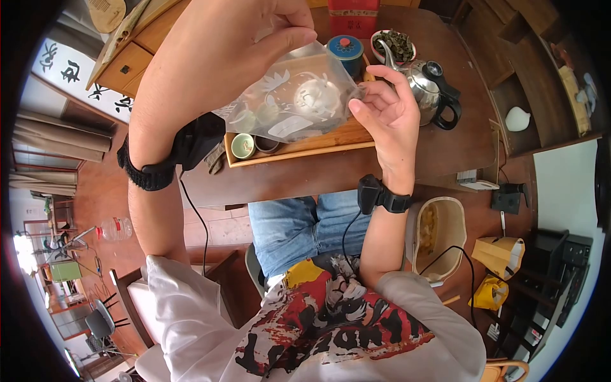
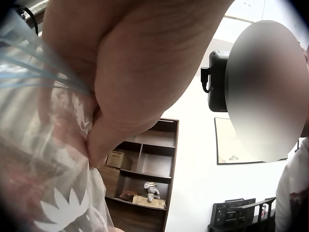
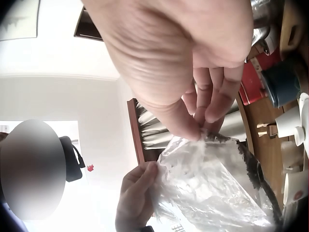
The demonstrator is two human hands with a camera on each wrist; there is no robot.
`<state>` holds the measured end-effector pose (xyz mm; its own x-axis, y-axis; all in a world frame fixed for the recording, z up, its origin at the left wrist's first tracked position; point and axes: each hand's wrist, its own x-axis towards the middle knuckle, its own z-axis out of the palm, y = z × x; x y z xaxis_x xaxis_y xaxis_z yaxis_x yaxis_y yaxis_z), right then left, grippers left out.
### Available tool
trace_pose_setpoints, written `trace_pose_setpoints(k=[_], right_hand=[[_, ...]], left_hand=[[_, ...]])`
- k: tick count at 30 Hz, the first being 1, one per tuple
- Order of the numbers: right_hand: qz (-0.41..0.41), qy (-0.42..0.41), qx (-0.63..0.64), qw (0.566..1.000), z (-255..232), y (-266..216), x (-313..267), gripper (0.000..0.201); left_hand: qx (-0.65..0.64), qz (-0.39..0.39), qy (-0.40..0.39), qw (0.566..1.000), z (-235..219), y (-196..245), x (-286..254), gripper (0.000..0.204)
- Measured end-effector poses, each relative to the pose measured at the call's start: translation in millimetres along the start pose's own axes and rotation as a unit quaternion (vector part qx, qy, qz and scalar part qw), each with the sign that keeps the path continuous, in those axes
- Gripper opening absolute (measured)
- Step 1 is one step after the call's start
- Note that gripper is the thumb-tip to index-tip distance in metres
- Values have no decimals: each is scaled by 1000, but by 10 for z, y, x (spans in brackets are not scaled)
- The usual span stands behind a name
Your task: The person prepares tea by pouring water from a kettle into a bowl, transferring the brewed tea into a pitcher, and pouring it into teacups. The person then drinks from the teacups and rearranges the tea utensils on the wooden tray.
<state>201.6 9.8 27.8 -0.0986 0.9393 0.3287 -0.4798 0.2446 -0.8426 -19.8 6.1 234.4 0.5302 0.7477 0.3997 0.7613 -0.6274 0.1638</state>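
Both hands hold a clear plastic bag (image 1: 280, 105) printed with a white lotus, above the tea tray (image 1: 305, 151). My left hand (image 1: 235, 51) pinches it near the top; the left wrist view shows bluish seal strips (image 2: 43, 72) there. At its other end my right hand (image 1: 394, 118) pinches a corner between thumb and fingertips. Dark bits (image 3: 256, 171) line one edge of the bag in the right wrist view. Through the film a white lidded vessel (image 1: 316, 95) shows on the tray. A small green cup (image 1: 242, 146) stands at the tray's near left corner.
Behind the bag stand a blue lidded jar (image 1: 345, 56) and a red box (image 1: 354, 22). A bowl of dark leaves (image 1: 396, 47) and a steel kettle (image 1: 428, 83) are to the right. A waste bin (image 1: 445, 270) stands on the floor beside the right forearm.
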Motion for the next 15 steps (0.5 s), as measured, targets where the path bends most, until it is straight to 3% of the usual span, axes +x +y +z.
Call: trace_pose_setpoints(k=[3, 6, 10, 12, 15], right_hand=[[5, 1, 5, 1000, 3, -21, 0, 57], [18, -8, 3, 1000, -10, -18, -8, 61], [21, 1, 11, 1000, -35, 16, -9, 60], [28, 8, 15, 999, -41, 25, -4, 59], [27, 24, 34, 999, -43, 38, 8, 59]], left_hand=[[-62, -56, -28, 996, -183, 254, 91, 11], [-54, -21, -34, 998, -62, 67, 115, 11], [-66, -45, -20, 997, -139, 189, 96, 11], [-59, -34, -27, 997, -64, 66, 107, 12], [-55, -10, -9, 998, -181, 245, 58, 12]])
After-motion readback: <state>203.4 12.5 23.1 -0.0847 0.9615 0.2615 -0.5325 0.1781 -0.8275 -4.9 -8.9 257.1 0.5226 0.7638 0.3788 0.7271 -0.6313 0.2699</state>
